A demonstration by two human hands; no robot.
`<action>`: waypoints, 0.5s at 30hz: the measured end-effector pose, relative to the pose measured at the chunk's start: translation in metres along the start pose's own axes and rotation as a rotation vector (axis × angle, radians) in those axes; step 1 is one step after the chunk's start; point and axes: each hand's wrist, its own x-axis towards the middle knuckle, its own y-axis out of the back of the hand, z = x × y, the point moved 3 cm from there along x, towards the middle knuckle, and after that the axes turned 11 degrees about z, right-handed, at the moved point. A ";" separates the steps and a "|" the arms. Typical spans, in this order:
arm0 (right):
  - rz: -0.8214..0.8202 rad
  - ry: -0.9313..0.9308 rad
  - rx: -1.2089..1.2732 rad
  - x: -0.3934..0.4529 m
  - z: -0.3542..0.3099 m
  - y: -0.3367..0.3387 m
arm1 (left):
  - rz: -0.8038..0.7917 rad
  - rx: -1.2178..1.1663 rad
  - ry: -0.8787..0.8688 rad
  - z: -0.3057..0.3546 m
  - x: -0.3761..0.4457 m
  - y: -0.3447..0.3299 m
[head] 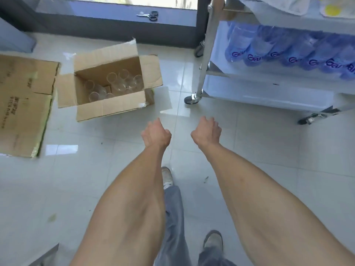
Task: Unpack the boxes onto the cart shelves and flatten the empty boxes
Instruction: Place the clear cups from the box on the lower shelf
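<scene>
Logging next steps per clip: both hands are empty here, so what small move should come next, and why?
Probably reach the left hand and right hand down into the open box for a clear glass. Both hands hang empty, glasses remain inside, and the cart stands beside it.

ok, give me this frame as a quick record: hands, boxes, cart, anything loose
left hand: empty, fingers loosely curled, over the floor
right hand: empty, fingers loosely curled
open box: on the floor, flaps up, clear glasses inside
flat box: lying on the floor, left of the open one
cart: right, blue bottles on its shelf
scissors: on the ledge beyond
</scene>
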 end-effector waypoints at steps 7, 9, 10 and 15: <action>-0.072 0.189 -0.094 0.025 -0.156 -0.012 | -0.014 0.003 0.232 -0.115 0.103 0.075; -0.116 0.205 -0.070 0.035 -0.196 -0.021 | -0.042 -0.002 0.270 -0.143 0.134 0.090; -0.134 0.208 -0.059 0.041 -0.213 -0.025 | -0.049 0.006 0.281 -0.155 0.148 0.096; -0.159 0.248 -0.013 0.079 -0.291 -0.040 | -0.045 -0.021 0.346 -0.191 0.222 0.122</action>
